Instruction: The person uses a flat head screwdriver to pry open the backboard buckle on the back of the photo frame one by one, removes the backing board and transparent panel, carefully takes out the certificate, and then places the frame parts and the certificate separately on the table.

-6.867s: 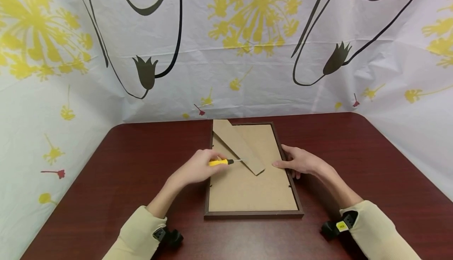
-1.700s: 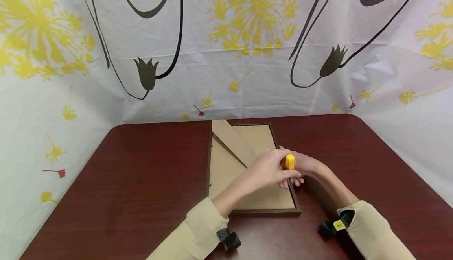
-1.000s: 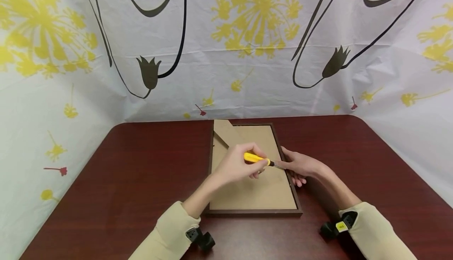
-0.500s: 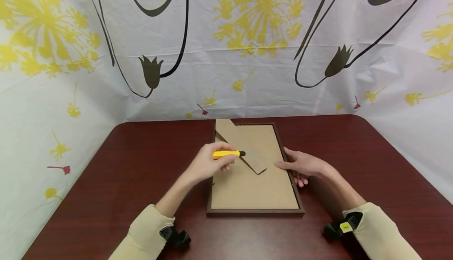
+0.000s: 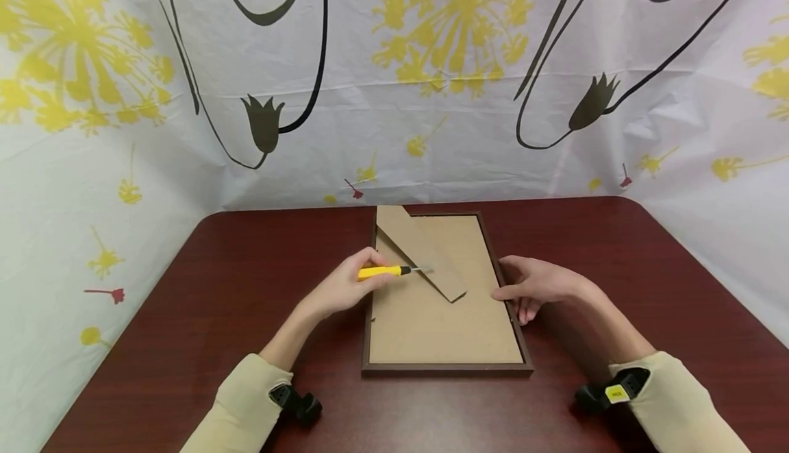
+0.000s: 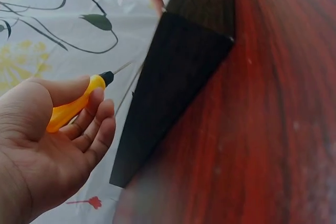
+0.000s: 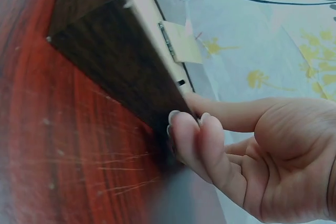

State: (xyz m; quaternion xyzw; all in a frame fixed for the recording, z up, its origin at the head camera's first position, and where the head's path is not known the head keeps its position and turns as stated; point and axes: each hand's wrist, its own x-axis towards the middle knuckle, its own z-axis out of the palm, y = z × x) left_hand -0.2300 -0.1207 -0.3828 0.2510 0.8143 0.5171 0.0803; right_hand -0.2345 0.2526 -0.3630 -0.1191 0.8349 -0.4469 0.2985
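A brown picture frame (image 5: 446, 371) lies back side up on the table, its tan backing board (image 5: 444, 340) showing. A cardboard stand flap (image 5: 422, 254) runs diagonally across the board. Over the frame's left side, my left hand (image 5: 339, 288) pinches a screwdriver (image 5: 379, 273) by its yellow handle; the thin shaft points right, overlapping the flap. My right hand (image 5: 539, 285) grips the frame's right edge, thumb on top and fingers along the outer side. In the right wrist view, a small dark tab (image 7: 182, 83) shows at the board's edge near that thumb.
The frame sits near the middle of a reddish-brown table (image 5: 246, 268). A white patterned sheet (image 5: 345, 42) stands behind the table and along both sides. Black wrist cameras (image 5: 302, 406) are strapped on both sleeves.
My left hand carries the screwdriver from the frame's right edge back to its left side. The right hand keeps to the right edge, shifting slightly outward. The flap stays put.
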